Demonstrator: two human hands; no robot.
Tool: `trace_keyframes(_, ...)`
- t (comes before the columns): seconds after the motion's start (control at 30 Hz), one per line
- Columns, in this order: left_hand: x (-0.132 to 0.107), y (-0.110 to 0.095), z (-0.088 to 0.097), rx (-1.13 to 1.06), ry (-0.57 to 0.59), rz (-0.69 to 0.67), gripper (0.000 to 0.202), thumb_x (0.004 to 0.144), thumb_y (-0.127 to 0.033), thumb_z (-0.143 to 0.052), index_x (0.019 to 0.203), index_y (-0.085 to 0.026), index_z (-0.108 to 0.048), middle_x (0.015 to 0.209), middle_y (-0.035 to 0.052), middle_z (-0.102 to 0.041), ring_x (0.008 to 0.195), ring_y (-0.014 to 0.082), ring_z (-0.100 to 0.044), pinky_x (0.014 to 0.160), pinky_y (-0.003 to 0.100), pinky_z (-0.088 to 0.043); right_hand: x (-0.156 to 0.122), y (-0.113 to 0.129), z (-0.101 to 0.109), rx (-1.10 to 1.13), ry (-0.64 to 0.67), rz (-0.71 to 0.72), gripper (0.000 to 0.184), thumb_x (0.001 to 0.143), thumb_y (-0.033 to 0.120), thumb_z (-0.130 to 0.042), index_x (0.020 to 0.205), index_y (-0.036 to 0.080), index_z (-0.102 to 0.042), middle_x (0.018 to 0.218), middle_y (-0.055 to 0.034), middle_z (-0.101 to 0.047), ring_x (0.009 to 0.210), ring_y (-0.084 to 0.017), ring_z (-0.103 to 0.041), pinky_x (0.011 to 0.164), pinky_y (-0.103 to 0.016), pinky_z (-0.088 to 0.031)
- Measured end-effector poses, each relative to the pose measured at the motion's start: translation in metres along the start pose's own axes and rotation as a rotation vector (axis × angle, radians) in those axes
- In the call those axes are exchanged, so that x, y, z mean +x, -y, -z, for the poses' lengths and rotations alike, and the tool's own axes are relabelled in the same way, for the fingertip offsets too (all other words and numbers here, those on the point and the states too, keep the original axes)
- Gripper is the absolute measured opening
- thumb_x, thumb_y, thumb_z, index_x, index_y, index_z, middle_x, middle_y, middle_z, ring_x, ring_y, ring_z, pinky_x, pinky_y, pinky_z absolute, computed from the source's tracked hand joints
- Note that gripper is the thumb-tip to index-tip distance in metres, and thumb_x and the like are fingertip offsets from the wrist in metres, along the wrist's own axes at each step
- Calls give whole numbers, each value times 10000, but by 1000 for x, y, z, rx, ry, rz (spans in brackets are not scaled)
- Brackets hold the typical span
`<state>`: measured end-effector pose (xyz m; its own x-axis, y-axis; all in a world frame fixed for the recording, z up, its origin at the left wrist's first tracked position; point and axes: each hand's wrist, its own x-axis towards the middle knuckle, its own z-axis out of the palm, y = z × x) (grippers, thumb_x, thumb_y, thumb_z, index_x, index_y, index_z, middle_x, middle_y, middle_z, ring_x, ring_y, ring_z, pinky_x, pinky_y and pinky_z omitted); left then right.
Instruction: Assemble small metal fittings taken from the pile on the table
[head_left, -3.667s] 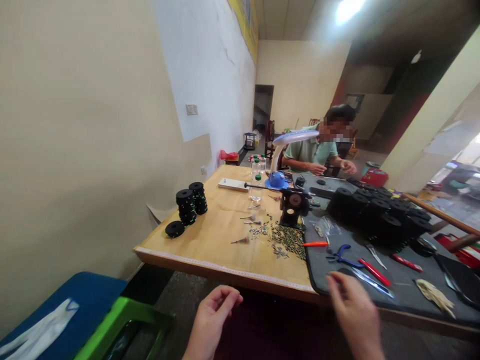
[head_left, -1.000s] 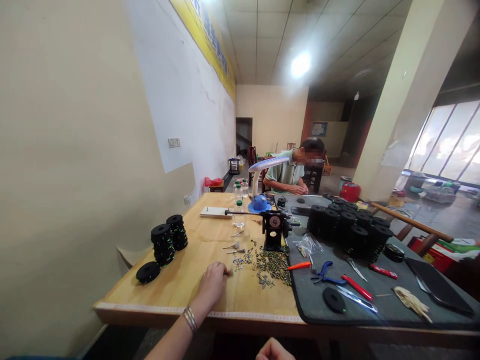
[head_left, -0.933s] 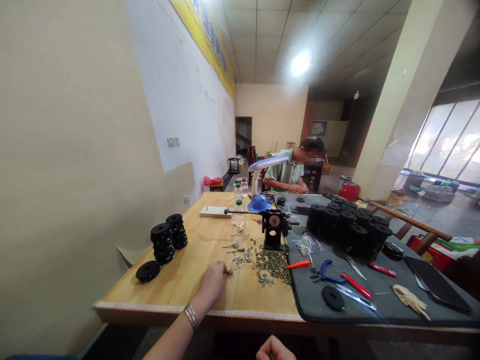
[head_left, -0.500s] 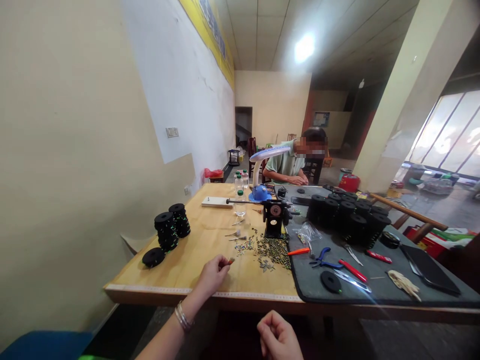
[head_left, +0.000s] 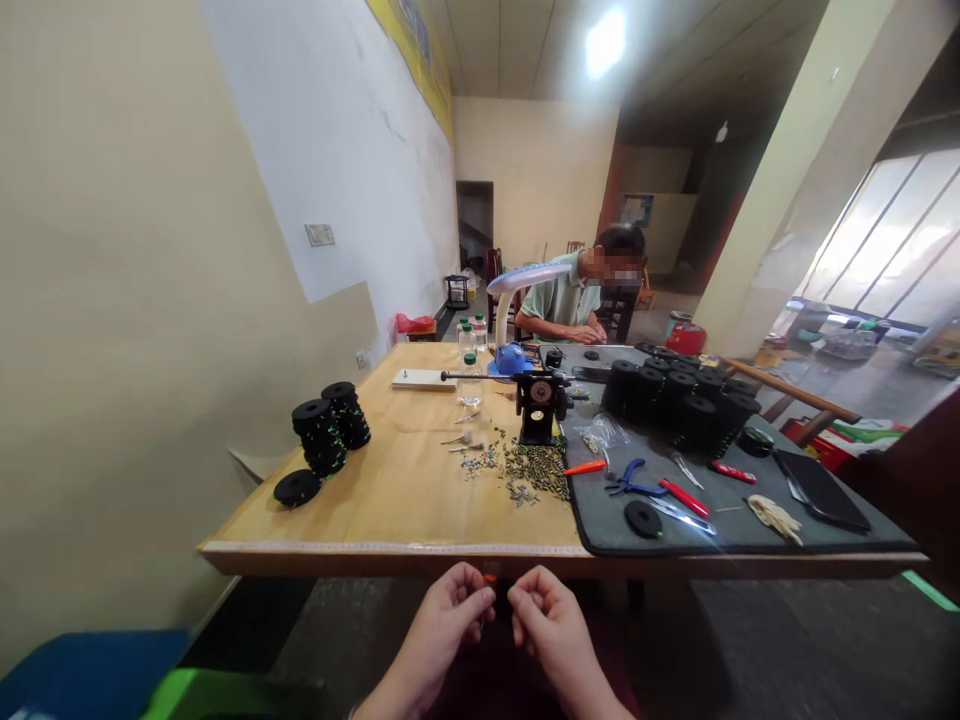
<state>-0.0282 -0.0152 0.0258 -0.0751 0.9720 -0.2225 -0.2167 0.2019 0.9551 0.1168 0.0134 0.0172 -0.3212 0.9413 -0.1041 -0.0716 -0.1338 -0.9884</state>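
In front of the table's near edge, my left hand (head_left: 448, 622) pinches a small orange-tipped piece (head_left: 490, 578), too small to name. Close beside it is my right hand (head_left: 553, 622), its thumb and fingertips pressed together; anything between them is too small to see. Beyond my hands, small metallic and dark pieces (head_left: 536, 468) lie heaped on the wooden table (head_left: 360, 500). A black hand-crank winder (head_left: 538, 408) with a long rod stands behind this heap. Several fine-tipped small tools (head_left: 466, 440) lie to its left.
Stacked black spools (head_left: 319, 440) stand at left, more spools (head_left: 660, 400) on the grey mat (head_left: 607, 530). Pliers (head_left: 634, 478), scissors-like red-handled tweezers (head_left: 686, 500) and a glove (head_left: 776, 518) lie there. A blue lamp (head_left: 514, 358) and bottles (head_left: 471, 378) stand behind; another person (head_left: 559, 300) sits opposite.
My left hand has drawn back from above the table to below its edge, beside my right hand, carrying the small piece. The view has tilted slightly downward.
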Motion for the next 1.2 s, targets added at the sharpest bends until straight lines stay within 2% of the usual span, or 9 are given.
trace_keyframes(0.17, -8, 9, -9, 13, -27, -51, 336, 664, -411, -730, 663, -167, -500, 572, -60, -486, 490, 67, -425, 474, 185, -344, -1, -8, 2, -12, 9, 1, 509, 701, 663, -626, 700, 184, -455, 437, 50, -478, 361, -63, -311, 386, -177, -206)
trace_keyframes(0.37, -8, 13, -10, 46, -22, -56, 377, 664, -475, -719, 672, -173, -493, 589, -51, -491, 503, 79, -449, 479, 193, -363, -2, -14, 2, -60, 36, 20, 461, 746, 610, -622, 712, 173, -484, 457, 48, -482, 381, -72, -347, 405, -182, -240)
trace_keyframes(0.67, -11, 19, -17, 67, 12, -83, 275, 696, -355, -696, 686, -179, -486, 637, -43, -488, 544, 92, -460, 479, 200, -388, -5, -14, 9, -149, 20, 52, 414, 787, 563, -609, 727, 159, -537, 481, 35, -495, 413, -92, -397, 432, -197, -288)
trace_keyframes(0.87, -10, 19, -21, 37, 34, -46, 299, 686, -363, -707, 681, -174, -474, 637, -39, -492, 558, 95, -494, 492, 206, -422, -7, -12, 10, -185, 22, 90, 367, 809, 507, -594, 711, 162, -517, 493, 28, -511, 425, -98, -430, 452, -201, -310)
trace_keyframes(0.97, -10, 19, -21, -71, 25, -5, 315, 675, -356, -728, 721, -176, -474, 666, -41, -514, 572, 95, -522, 527, 217, -437, -6, -13, 8, -136, 12, 58, 388, 786, 533, -603, 703, 171, -492, 471, 43, -484, 407, -92, -412, 434, -196, -302)
trace_keyframes(1.1, -9, 22, -19, -229, 34, 100, 357, 654, -298, -763, 898, -177, -533, 781, -16, -576, 647, 102, -559, 591, 225, -439, -4, -17, 8, -39, 24, -47, 440, 739, 589, -625, 706, 183, -459, 433, 70, -453, 362, -67, -342, 386, -176, -250)
trace_keyframes(1.2, -9, 23, -18, -237, 89, 117, 299, 676, -314, -752, 850, -154, -569, 758, -7, -577, 646, 103, -548, 607, 230, -419, -1, -23, 10, 17, 48, -113, 477, 710, 626, -634, 718, 186, -449, 421, 78, -457, 330, -48, -292, 353, -165, -206)
